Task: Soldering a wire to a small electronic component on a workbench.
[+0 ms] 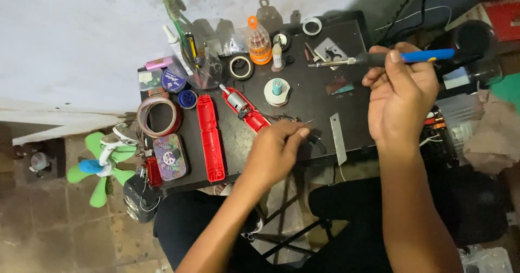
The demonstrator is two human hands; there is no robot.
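Head view, looking straight down over the knees at a small dark counter [325, 97]. Nearest to the camera, the left hand [273, 151] sits at the counter's front edge with its fingers [297, 135] pinched narrow on some thin dark wires [290, 119] coming off the red casing [250, 115]. That casing lies open with a small silver motor [236, 101] showing, and its other red half [210, 137] lies just beside it. The right hand [401, 91] is raised over the right side, fingers wrapped around a blue-handled soldering iron [390, 58], tip pointing left and well apart from the wires.

My read: this is the lining-up step before a solder joint. The next move calls for bringing the tip down to the pinched wire ends and keeping the left hand steady, fingers off the hot end.

Further back there's a metal blade [338, 137], tape rolls [158, 116], a patterned tin [170, 156] and an orange-lidded jar [259, 44]. A green fan [103, 164] sits on the tiled floor to the left, with a pale, scuffed wall [81, 34] behind.
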